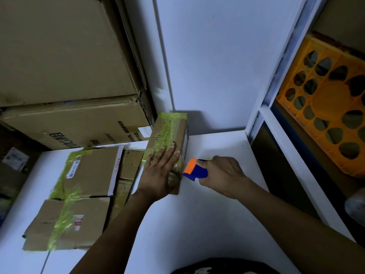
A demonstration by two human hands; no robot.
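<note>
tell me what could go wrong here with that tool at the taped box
1. The left hand lies flat on the taped box right beside the blue and orange tool; a slip could catch its fingers.
2. Only that palm steadies the box, so a push from the right hand might slide it across the white table.

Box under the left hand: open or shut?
Shut: green tape covers the box top, flaps flat under the left hand; right hand holds a blue-orange tool beside it.

Non-task clutter
Left of the left hand [160,173]: taped cartons [88,175]. Up-right of the right hand [221,175]: orange crate [325,101].
</note>
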